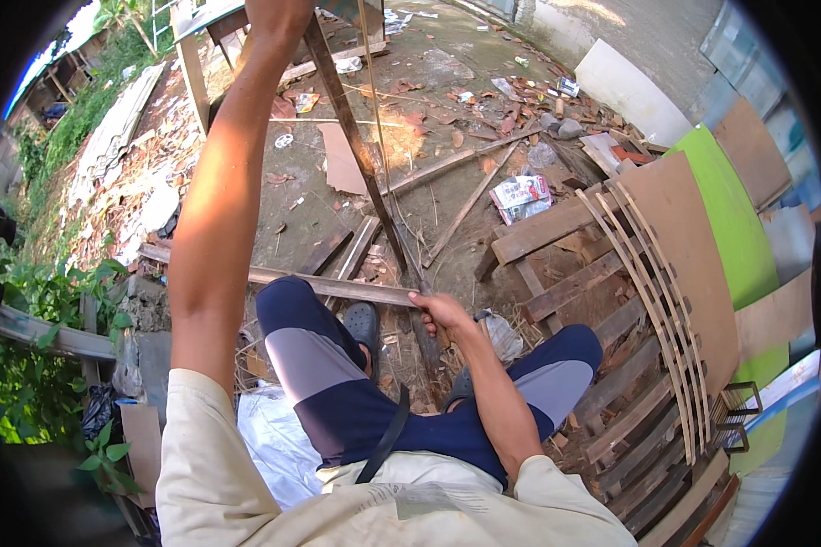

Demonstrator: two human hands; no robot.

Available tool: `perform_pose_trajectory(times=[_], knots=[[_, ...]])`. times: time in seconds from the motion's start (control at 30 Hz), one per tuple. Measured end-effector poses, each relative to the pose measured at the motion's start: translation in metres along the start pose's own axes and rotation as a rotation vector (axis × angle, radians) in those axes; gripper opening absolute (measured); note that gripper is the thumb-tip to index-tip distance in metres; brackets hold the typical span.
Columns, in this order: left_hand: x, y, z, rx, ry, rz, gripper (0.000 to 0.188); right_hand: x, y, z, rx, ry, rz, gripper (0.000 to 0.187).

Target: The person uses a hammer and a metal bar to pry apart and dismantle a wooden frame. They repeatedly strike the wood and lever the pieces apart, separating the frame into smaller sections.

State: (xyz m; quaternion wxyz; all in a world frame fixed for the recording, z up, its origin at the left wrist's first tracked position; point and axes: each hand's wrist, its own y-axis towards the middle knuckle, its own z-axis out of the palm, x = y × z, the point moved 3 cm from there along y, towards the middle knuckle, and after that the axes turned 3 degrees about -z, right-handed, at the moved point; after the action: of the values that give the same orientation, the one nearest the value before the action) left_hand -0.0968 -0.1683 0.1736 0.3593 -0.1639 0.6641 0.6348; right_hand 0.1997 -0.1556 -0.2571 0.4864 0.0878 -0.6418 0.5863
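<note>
My left arm reaches far forward. My left hand [279, 13] is cut off at the top edge, beside a wooden frame, and its fingers are out of sight. Between my knees, my right hand [442, 314] is closed, its thumb at the end of a long wooden board [333, 285]. What it grips is mostly hidden; a dark narrow piece [424, 351] shows just below it. A dark wooden post [351, 137] slants down from the frame toward this hand. Beside the post hangs a thin, light strip [380, 109].
At right stand stacked dark timbers [611, 383] with curved light wooden slats [661, 310] over them. Brown and green panels [721, 210] lean behind. Broken tiles, boards and a printed packet [521, 198] litter the ground. A white sack [278, 438] lies by my left leg.
</note>
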Motion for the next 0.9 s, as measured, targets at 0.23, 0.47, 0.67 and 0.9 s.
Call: perform_pose_trajectory(times=[0.23, 0.47, 0.67, 0.9], knots=[[0.099, -0.127, -0.025, 0.046, 0.059, -0.089, 0.057, -0.005, 0.0, 0.007, -0.003, 0.007, -0.011, 0.04], [0.182, -0.258, -0.041, 0.182, 0.131, -0.325, 0.036, -0.01, 0.008, 0.009, -0.026, -0.014, -0.036, 0.038], [0.196, -0.25, -0.031, 0.305, 0.356, -0.091, 0.022, -0.024, 0.021, 0.003, -0.093, -0.111, -0.104, 0.044], [0.222, -0.246, -0.023, 0.342, 0.431, -0.015, 0.018, -0.021, 0.028, 0.022, -0.455, -0.583, -0.627, 0.046]])
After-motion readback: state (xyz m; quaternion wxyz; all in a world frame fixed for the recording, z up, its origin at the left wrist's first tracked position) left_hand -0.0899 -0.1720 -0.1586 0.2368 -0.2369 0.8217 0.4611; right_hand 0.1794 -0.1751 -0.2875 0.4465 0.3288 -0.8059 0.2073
